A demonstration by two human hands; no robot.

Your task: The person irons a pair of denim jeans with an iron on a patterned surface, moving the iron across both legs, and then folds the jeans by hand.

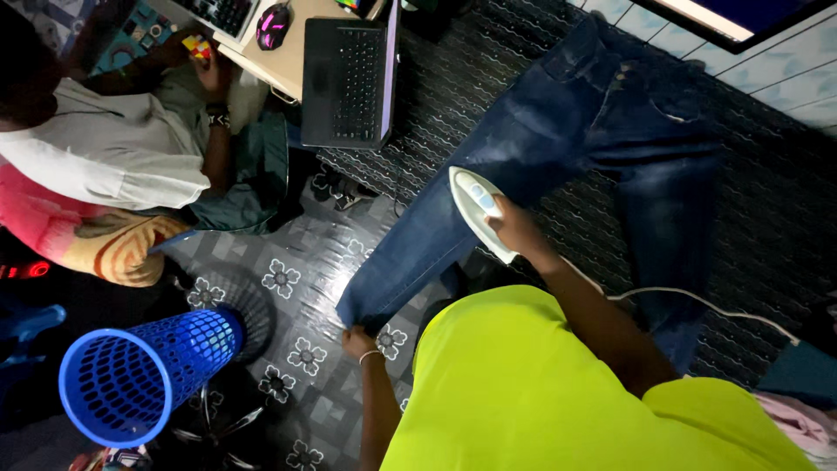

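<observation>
Dark blue jeans (558, 131) lie spread flat on a dark patterned mat (767, 201) on the floor. My right hand (516, 228) grips the handle of a white clothes iron (475, 205), which rests on the left trouser leg, around the thigh. My left hand (356, 342) pinches the hem of that same leg and holds it taut, with a thin bracelet at the wrist. The iron's white cord (697, 301) trails right across the other leg. My yellow-green shirt hides the lower middle of the view.
An open laptop (349, 78) lies on the mat beside the jeans, next to a low table with a glowing mouse (273, 24). Another person in a white top sits at top left holding a coloured puzzle cube (197, 46). A blue perforated basket (139, 375) lies tipped at lower left.
</observation>
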